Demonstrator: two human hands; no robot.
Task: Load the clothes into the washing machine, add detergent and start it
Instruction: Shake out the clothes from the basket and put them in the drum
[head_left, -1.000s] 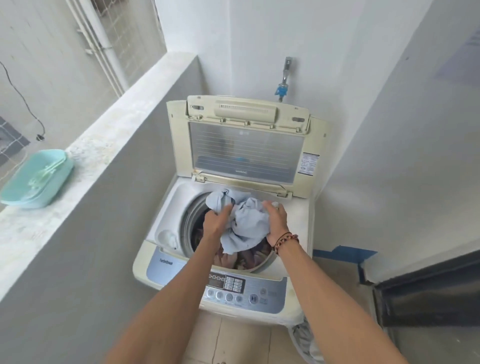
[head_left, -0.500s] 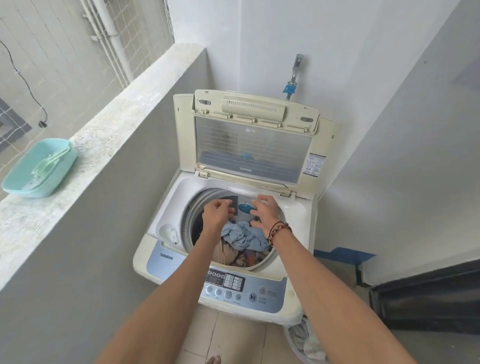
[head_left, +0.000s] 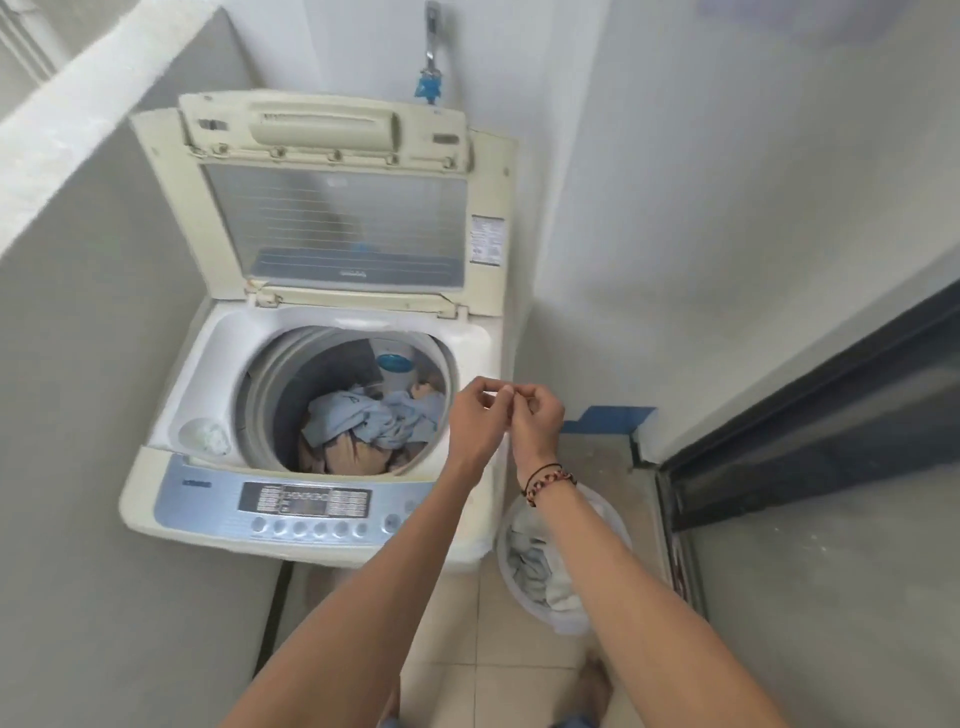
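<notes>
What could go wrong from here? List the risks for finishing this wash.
1. The laundry basket on the floor still holds clothes; starting now would likely leave them unwashed.
2. The washing machine lid stands open, and no detergent is in view, so that step could be skipped.
3. Left hand and right hand meet beside the drum, apparently holding nothing.

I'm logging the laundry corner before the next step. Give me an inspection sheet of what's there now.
Surface: tiled floor, bare beside the machine.
Job's things: washing machine, lid up; clothes in the drum; laundry basket on the floor, laundry inside.
Clutter: nothing seen.
Hands: left hand and right hand touching fingertips, beside the drum; any pinched item too small to tell.
Cables: nothing seen.
Surroundings: wall tap; ledge.
</notes>
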